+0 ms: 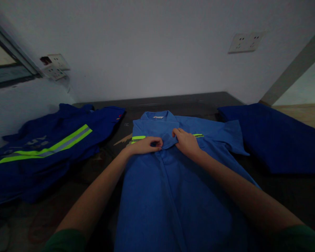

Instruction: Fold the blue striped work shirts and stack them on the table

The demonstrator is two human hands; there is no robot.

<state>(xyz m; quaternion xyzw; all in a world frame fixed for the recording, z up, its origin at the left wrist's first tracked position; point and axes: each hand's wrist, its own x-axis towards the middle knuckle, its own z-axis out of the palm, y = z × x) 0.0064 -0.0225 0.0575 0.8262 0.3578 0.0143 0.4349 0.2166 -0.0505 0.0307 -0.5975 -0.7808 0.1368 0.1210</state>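
A light blue work shirt (152, 196) with a collar, a neck label and yellow-green strips lies spread out in front of me, its collar away from me. My left hand (148, 145) is on its chest, thumb and fingers curled together at the front opening. To the right, my right hand (186, 140) pinches a raised flap of the shirt's front between thumb and fingers. The cloth bunches slightly between both hands. One short sleeve stretches out to the right; the left sleeve is not visible.
A dark blue garment (68, 126) with a yellow-green and silver reflective band lies crumpled at the left. Folded dark blue cloth (273, 136) rests at the right. The dark table (199, 99) meets a white wall (152, 52) with sockets (245, 42) on it.
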